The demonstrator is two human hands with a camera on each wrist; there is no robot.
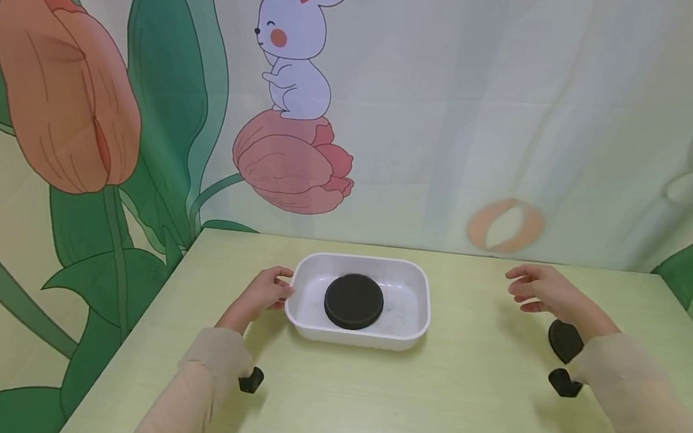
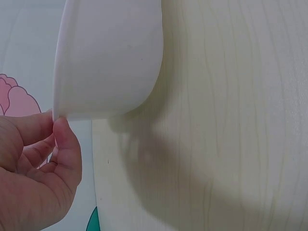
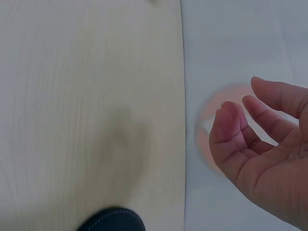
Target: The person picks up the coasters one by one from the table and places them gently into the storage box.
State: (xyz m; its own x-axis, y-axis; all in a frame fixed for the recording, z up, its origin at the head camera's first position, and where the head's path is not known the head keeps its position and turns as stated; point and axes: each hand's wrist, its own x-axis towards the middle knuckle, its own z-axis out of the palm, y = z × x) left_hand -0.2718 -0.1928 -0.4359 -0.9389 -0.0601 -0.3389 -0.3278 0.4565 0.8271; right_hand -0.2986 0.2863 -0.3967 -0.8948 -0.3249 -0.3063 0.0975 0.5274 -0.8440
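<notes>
A white rectangular tub (image 1: 398, 338) with rounded corners is at the back middle of the table in the head view. Inside it is a thick black round disc (image 1: 354, 302). My left hand (image 1: 262, 292) is at the tub's left end; the left wrist view shows its thumb and finger pinching the rim of the tub (image 2: 110, 57). Over the table's right side, my right hand (image 1: 547, 289) is held in the air, fingers loosely bent, with nothing in it. A flat black rounded piece (image 1: 564, 341) with a stitched edge lies on the table, partly hidden by the right forearm.
The pale wood-grain table (image 1: 366, 411) ends at a hanging cloth (image 1: 417, 113) printed with tulips and a rabbit. Small black wrist mounts show at the left cuff (image 1: 211, 349) and right cuff (image 1: 612, 363).
</notes>
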